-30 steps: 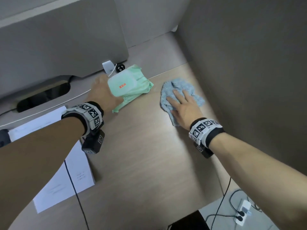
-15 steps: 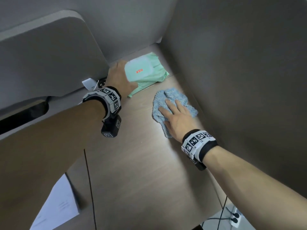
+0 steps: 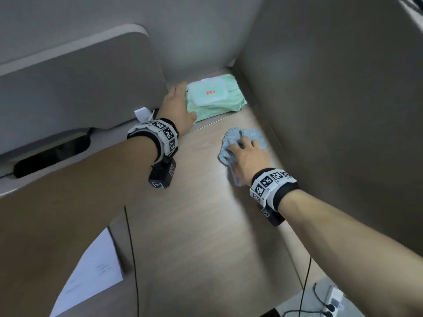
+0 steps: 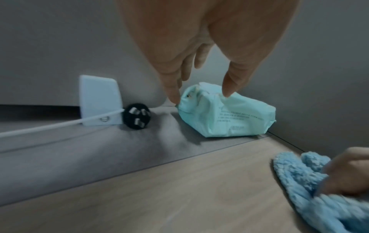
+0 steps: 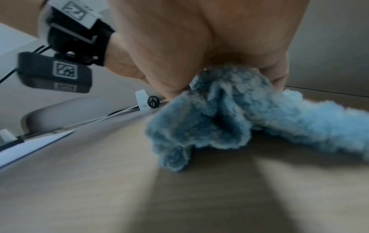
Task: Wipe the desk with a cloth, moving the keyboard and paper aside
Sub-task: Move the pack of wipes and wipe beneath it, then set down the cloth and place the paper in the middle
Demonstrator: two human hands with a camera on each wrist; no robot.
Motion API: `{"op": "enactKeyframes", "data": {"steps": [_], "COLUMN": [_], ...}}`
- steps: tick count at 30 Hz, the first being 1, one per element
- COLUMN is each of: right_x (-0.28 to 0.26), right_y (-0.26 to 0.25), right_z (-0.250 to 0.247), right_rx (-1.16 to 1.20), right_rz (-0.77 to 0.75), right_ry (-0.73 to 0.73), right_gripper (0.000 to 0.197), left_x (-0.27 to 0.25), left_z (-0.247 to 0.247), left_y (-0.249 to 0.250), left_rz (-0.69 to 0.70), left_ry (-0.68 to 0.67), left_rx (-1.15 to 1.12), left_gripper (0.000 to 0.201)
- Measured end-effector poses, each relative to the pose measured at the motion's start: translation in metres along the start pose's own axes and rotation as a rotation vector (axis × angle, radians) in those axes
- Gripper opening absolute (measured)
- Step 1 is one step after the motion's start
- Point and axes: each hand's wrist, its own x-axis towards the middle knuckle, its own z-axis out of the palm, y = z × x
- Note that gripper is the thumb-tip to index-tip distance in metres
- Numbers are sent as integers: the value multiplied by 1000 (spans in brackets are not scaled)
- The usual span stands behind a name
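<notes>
A fluffy blue cloth [image 3: 251, 133] [image 4: 295, 173] [image 5: 219, 118] lies bunched on the wooden desk [image 3: 194, 225] near the right partition. My right hand [image 3: 242, 149] [image 5: 219, 71] grips it with curled fingers. My left hand [image 3: 180, 97] [image 4: 199, 94] reaches to the back corner, its straight fingers and thumb touching the left end of a green wet-wipes pack [image 3: 212, 97] [image 4: 225, 116]. A white paper sheet [image 3: 91, 277] lies at the desk's near left, partly hidden by my left arm. No keyboard is in view.
A grey monitor back [image 3: 68, 88] stands at the left rear, and a grey partition [image 3: 332, 110] walls the right side. A white clip [image 4: 99, 100] and a black plug [image 4: 135, 116] sit behind the left hand. A power strip [image 3: 332, 303] lies on the floor.
The left hand carried the wipes pack back and right into the far corner. The right hand's fingers went from flat on the cloth to curled, bunching it.
</notes>
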Motion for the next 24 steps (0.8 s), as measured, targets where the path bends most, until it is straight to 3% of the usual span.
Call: {"op": "enactKeyframes", "data": {"steps": [4, 8, 11, 14, 24], "right_x": [-10, -30, -48, -68, -174], "right_y": [-27, -90, -148, -214, -478], "right_z": [-1, 2, 6, 13, 96], "right_rx": [181, 203, 198, 155, 45], "right_rz": [-19, -200, -357, -511, -964], "right_ry": [19, 17, -16, -44, -155], "right_gripper": [47, 46, 47, 48, 40], "left_x": [-58, -141, -214, -297, -565], "left_z": [-29, -65, -93, -123, -189], "left_y": [-23, -77, -122, -166, -321], "left_rz": [-69, -237, -410, -581, -957], "left_ry": [17, 94, 197, 291, 504], "left_rx": [-34, -51, -103, -88, -92], "left_gripper": [65, 51, 30, 13, 16]}}
